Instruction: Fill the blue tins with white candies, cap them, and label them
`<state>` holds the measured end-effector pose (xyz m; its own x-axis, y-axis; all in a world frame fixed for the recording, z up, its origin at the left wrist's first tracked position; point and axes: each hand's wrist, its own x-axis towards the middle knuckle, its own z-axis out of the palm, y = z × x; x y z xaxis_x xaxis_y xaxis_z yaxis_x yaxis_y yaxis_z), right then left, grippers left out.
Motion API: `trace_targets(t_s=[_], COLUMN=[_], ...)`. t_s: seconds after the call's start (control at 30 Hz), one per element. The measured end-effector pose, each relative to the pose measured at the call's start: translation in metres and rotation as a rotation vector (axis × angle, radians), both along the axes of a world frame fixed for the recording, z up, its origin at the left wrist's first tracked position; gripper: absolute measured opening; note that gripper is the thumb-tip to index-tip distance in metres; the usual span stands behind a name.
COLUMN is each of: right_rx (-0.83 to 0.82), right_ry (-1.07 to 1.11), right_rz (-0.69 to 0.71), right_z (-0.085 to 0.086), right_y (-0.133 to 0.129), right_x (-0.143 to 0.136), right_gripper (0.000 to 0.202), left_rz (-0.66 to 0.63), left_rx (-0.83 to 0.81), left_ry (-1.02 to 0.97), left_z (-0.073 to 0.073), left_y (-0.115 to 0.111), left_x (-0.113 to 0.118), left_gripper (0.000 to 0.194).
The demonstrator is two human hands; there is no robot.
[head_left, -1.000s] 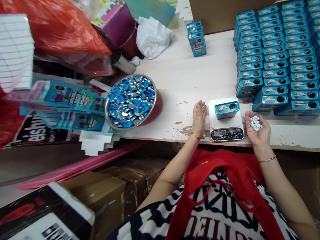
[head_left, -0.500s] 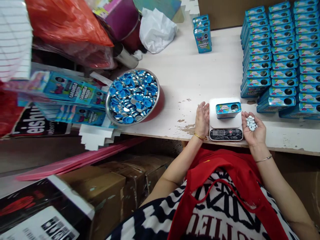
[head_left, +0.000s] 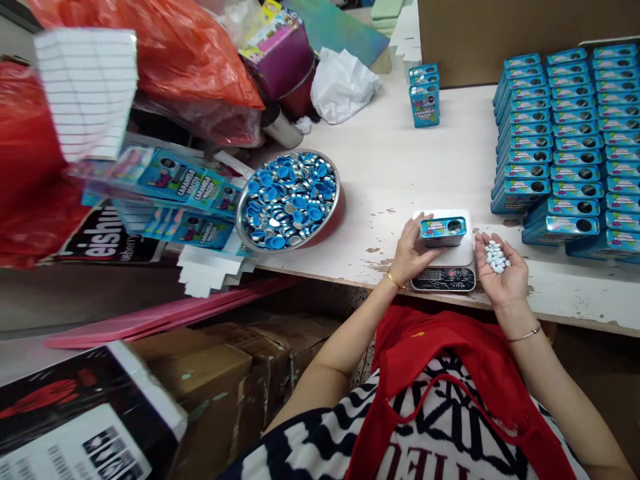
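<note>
A blue tin (head_left: 442,231) with a round opening in its top is on the white plate of a small scale (head_left: 444,280). From the left, my left hand (head_left: 412,252) closes round the near end of that tin, fingers behind and thumb in front. My right hand (head_left: 503,273) lies palm up at the scale's right side, with a small heap of pale candies (head_left: 497,257) in the cupped palm. The digits on the scale's display are too faint to read.
Rows of blue tins (head_left: 530,153) fill the table's right side. A few more tins (head_left: 425,103) stand at the back. Left of the scale, a metal bowl (head_left: 338,217) holds many blue-and-silver caps. White crumpled paper (head_left: 345,87), red bags and blue packaging lie beyond it.
My left hand has moved from beside the scale onto the tin and taken hold of its left end. My right hand still holds the candies. The whole view has shifted slightly.
</note>
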<state>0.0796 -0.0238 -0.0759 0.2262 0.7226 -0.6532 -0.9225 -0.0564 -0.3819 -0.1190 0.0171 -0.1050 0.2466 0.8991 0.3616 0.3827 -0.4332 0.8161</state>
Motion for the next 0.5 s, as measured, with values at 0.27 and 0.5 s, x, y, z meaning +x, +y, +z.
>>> trace_targets(t_s=[0.27,0.5], right_rx=[0.063,0.081], right_ry=[0.055,0.117], right_rz=[-0.018,0.028], right_z=[0.013,0.007], right_y=[0.003,0.006], right_x=[-0.025,-0.029], right_gripper=[0.009,0.015], left_rz=[-0.063,-0.017], left_rx=[0.508,0.677], left_ry=[0.432,0.525], left_z=[0.023,0.024], left_y=[-0.002,-0.009], left_x=[0.013,0.012], left_gripper=[0.024,0.014])
